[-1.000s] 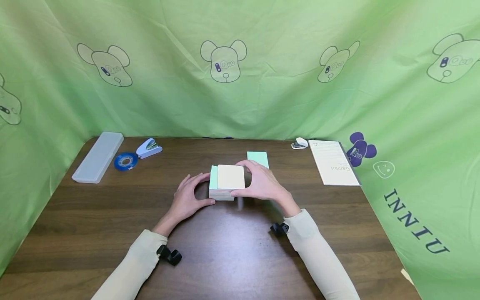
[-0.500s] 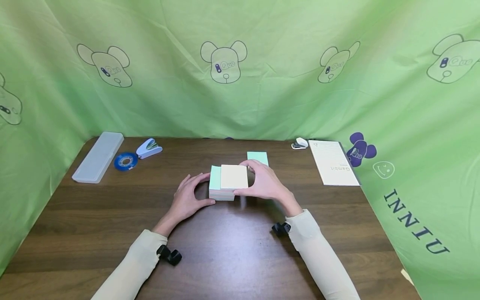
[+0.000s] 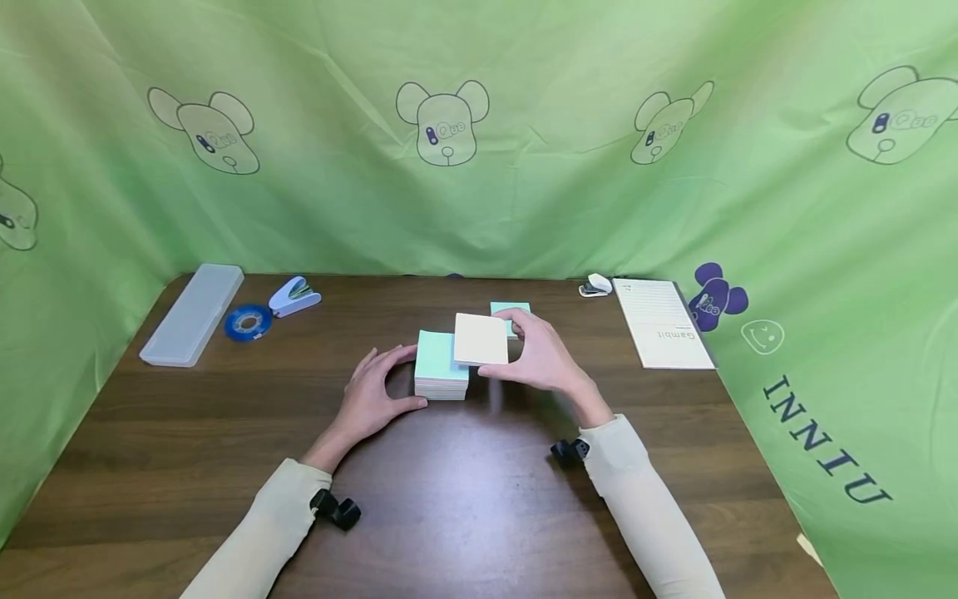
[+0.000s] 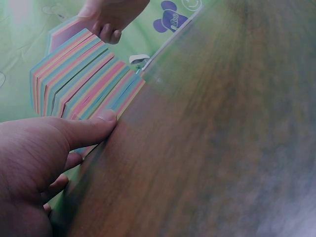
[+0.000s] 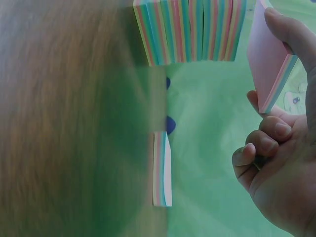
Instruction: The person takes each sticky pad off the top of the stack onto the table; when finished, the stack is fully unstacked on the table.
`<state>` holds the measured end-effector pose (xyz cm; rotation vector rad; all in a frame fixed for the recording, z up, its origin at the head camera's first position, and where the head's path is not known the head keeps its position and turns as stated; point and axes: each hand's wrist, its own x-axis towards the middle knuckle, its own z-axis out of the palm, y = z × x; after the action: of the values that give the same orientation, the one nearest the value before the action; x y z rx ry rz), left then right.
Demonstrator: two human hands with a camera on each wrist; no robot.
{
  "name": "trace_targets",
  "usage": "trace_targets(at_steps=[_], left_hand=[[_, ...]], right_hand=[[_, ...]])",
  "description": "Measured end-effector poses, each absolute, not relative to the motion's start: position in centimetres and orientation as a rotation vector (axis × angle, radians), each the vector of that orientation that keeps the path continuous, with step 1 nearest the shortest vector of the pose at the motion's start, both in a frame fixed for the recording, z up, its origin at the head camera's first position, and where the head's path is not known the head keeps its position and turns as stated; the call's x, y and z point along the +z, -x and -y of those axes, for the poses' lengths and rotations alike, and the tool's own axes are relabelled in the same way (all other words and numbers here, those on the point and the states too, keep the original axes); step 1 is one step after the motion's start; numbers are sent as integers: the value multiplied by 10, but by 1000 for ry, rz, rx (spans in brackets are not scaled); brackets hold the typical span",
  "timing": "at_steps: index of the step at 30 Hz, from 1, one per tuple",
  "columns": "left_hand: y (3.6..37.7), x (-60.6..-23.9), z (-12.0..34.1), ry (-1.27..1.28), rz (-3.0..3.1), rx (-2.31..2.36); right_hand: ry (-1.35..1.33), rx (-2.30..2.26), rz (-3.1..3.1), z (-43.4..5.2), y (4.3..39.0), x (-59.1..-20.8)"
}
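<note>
A tall stack of sticky note pads [image 3: 434,359], mint on top with striped multicoloured sides, stands mid-table. My left hand [image 3: 368,397] holds its left side low down, thumb on the near face [image 4: 79,131] and fingers round behind. Above the stack's right part, my right hand [image 3: 545,359] pinches a thin sticky note pad [image 3: 481,339] between thumb and fingers. This pad has a cream top; its pink underside [image 5: 266,54] shows in the right wrist view, apart from the stack. Behind the right hand lies another mint-topped pad [image 3: 511,308], partly hidden by the fingers.
At the back left are a frosted plastic case [image 3: 193,314], a blue tape roll [image 3: 241,332] and a lilac stapler [image 3: 295,297]. A small white stapler [image 3: 596,285] and a lined notepad [image 3: 664,324] lie back right. A green curtain [image 3: 449,216] hangs behind the table.
My right hand has slid the cream-topped pad rightward across the stack, then raised it off, uncovering more of the mint top. My left hand has stayed at the stack.
</note>
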<state>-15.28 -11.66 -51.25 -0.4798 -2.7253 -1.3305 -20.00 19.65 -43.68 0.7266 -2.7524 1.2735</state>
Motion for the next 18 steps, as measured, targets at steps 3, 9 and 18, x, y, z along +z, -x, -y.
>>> trace_targets(at_steps=[3,9,18], left_hand=[[153,-513,117,480,2729,-1328],[153,-512,116,490,2715,-1323],[152,-511,116,491,2715,-1336]], right_hand=[[-704,1278,2733,-205,202,-438],[-658,1315,2721,-225,209,-444],[-580,1344,2730,-259,219,-454]])
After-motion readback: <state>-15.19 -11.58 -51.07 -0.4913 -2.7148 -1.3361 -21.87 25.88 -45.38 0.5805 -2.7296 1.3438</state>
